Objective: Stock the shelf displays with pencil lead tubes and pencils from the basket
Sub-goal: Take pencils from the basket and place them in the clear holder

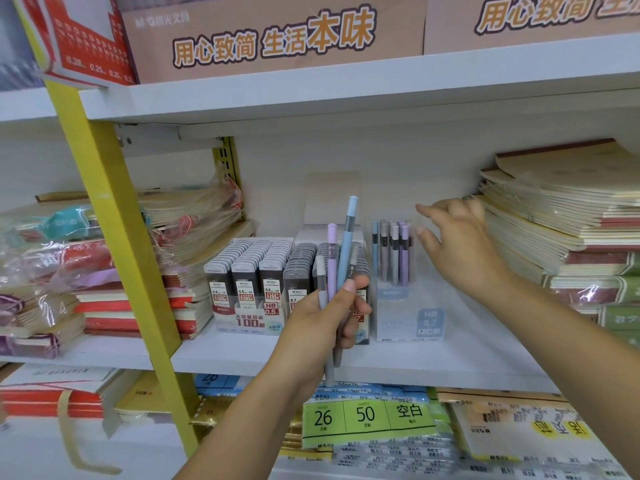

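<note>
My left hand [325, 317] grips a small bundle of pencil lead tubes [341, 258], blue, purple and grey, held upright in front of the shelf. My right hand [457, 240] hovers with fingers spread and nothing in it, just right of the clear display box [408, 306] marked HB 0.7. Several pastel tubes [393, 251] stand inside that box. Left of it sits a display of dark flat lead cases [263, 271] in rows. The basket is out of view.
Stacks of notebooks [561, 216] fill the shelf's right side, close to my right hand. Wrapped notebook piles [114, 265] lie at the left behind a yellow upright post [114, 216]. A white shelf board [346, 88] hangs overhead. Paper packs [370, 415] lie on the shelf below.
</note>
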The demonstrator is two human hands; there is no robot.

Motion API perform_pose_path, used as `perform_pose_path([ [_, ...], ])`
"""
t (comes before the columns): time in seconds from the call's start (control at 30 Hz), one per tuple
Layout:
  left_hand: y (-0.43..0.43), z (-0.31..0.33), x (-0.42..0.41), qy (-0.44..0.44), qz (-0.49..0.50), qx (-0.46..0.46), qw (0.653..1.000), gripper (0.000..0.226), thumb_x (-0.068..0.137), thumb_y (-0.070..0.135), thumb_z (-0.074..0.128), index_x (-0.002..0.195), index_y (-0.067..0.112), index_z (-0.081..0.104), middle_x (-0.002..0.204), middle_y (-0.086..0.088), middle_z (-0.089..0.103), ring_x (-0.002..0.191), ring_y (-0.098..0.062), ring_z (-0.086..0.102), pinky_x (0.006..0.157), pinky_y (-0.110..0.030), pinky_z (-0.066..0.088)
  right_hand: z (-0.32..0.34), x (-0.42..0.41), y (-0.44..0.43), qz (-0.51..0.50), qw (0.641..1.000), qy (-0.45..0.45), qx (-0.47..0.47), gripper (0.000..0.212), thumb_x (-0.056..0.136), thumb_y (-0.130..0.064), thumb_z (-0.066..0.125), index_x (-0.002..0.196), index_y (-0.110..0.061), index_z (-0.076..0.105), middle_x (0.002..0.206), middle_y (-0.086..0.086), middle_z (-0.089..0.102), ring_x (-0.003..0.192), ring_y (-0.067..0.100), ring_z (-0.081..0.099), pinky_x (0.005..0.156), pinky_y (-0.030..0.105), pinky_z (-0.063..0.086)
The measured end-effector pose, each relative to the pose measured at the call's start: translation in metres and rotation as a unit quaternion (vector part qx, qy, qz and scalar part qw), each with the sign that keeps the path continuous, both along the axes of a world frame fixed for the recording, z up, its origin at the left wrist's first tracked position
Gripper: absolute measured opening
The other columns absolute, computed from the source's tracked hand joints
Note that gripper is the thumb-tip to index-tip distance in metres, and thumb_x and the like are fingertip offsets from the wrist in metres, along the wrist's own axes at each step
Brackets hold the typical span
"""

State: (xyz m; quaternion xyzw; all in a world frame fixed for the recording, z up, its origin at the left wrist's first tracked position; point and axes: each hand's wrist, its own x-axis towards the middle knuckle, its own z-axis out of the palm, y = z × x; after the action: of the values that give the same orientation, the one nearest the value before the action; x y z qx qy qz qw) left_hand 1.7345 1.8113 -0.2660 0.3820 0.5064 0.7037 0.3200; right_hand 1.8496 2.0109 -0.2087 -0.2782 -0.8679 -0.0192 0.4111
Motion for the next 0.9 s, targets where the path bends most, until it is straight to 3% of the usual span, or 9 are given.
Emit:
perform_pose_path([
  [0.07, 0.000, 0.002, 0.001, 0.016, -0.015, -0.009, 1.000, 0.025, 0.099, 0.037, 0.055, 0.104, 0.026, 0.078, 0.079, -0.005, 0.059, 0.054, -0.009, 0.044, 0.049, -0.024, 0.035, 0.005, 0.005, -0.023, 0.088, 0.992, 0.071, -0.048, 0.034, 0.098, -0.028, 0.050, 0.131, -0.021, 0.058, 0.117, -0.001, 0.061, 0.111, 0.011, 0.046, 0.087, 0.015, 0.032],
  [0.1, 0.001, 0.002, 0.002, 0.017, -0.021, -0.010, 1.000, 0.026, 0.099, 0.036, 0.055, 0.105, 0.024, 0.077, 0.078, -0.005, 0.059, 0.054, -0.009, 0.044, 0.049, -0.024, 0.036, 0.008, 0.007, -0.037, 0.160, 0.975, 0.091, -0.122, 0.031, 0.097, -0.031, 0.052, 0.127, -0.029, 0.059, 0.111, -0.008, 0.066, 0.104, 0.002, 0.053, 0.081, 0.009, 0.036],
  [0.2, 0.004, 0.004, 0.007, 0.008, -0.037, -0.007, 0.999, 0.026, 0.100, 0.030, 0.056, 0.112, 0.015, 0.073, 0.074, 0.002, 0.065, 0.053, -0.007, 0.046, 0.048, -0.018, 0.039, 0.012, 0.007, -0.067, 0.316, 0.886, 0.077, -0.331, 0.024, 0.093, -0.032, 0.059, 0.114, -0.044, 0.057, 0.094, -0.015, 0.074, 0.091, -0.006, 0.065, 0.071, 0.004, 0.044],
  [0.33, 0.002, 0.003, 0.011, 0.012, -0.052, -0.018, 0.998, 0.035, 0.093, 0.037, 0.059, 0.114, 0.012, 0.071, 0.078, 0.000, 0.070, 0.058, -0.008, 0.054, 0.053, -0.020, 0.047, 0.010, 0.006, -0.073, 0.325, 0.861, 0.084, -0.382, 0.011, 0.092, -0.018, 0.063, 0.099, -0.025, 0.067, 0.085, -0.006, 0.076, 0.076, 0.003, 0.069, 0.062, 0.012, 0.048],
  [0.43, -0.001, 0.000, 0.008, 0.000, -0.050, -0.039, 0.998, 0.036, 0.095, 0.036, 0.058, 0.112, 0.007, 0.069, 0.084, -0.006, 0.075, 0.067, -0.012, 0.067, 0.063, -0.025, 0.058, 0.015, 0.011, -0.063, 0.298, 0.849, 0.215, -0.380, 0.008, 0.094, -0.012, 0.058, 0.093, -0.017, 0.064, 0.082, 0.000, 0.076, 0.068, 0.010, 0.069, 0.054, 0.018, 0.050],
  [0.5, -0.003, -0.003, 0.004, 0.010, -0.034, -0.050, 0.998, 0.029, 0.099, 0.034, 0.055, 0.109, 0.013, 0.071, 0.083, -0.004, 0.074, 0.061, -0.011, 0.064, 0.056, -0.026, 0.056, 0.023, 0.018, -0.053, 0.294, 0.840, 0.301, -0.343, 0.011, 0.097, -0.009, 0.054, 0.092, -0.018, 0.059, 0.078, 0.001, 0.075, 0.063, 0.011, 0.068, 0.052, 0.019, 0.050],
  [0.67, -0.004, -0.006, -0.004, 0.069, 0.016, -0.070, 0.995, 0.029, 0.104, 0.035, 0.048, 0.107, 0.018, 0.071, 0.061, 0.009, 0.056, 0.044, -0.004, 0.034, 0.042, -0.017, 0.031, 0.035, 0.024, -0.031, 0.274, 0.900, 0.282, -0.188, 0.019, 0.098, -0.014, 0.054, 0.092, -0.032, 0.053, 0.085, 0.001, 0.070, 0.074, 0.010, 0.069, 0.058, 0.020, 0.052],
  [0.77, -0.003, -0.008, -0.007, 0.061, 0.020, -0.072, 0.995, 0.029, 0.104, 0.035, 0.048, 0.105, 0.017, 0.072, 0.058, 0.009, 0.050, 0.042, -0.003, 0.033, 0.040, -0.016, 0.029, 0.030, 0.013, -0.024, 0.206, 0.956, 0.182, -0.102, 0.013, 0.095, -0.020, 0.059, 0.093, -0.032, 0.055, 0.085, -0.007, 0.069, 0.077, 0.005, 0.069, 0.069, 0.025, 0.057],
  [0.9, -0.004, -0.010, -0.008, 0.059, 0.017, -0.071, 0.996, 0.028, 0.103, 0.036, 0.049, 0.103, 0.022, 0.073, 0.062, 0.007, 0.049, 0.044, -0.004, 0.033, 0.041, -0.017, 0.029, 0.012, -0.003, -0.019, 0.177, 0.978, 0.092, -0.060, 0.007, 0.093, -0.023, 0.062, 0.100, -0.020, 0.060, 0.086, -0.005, 0.068, 0.080, 0.013, 0.068, 0.077, 0.039, 0.056],
])
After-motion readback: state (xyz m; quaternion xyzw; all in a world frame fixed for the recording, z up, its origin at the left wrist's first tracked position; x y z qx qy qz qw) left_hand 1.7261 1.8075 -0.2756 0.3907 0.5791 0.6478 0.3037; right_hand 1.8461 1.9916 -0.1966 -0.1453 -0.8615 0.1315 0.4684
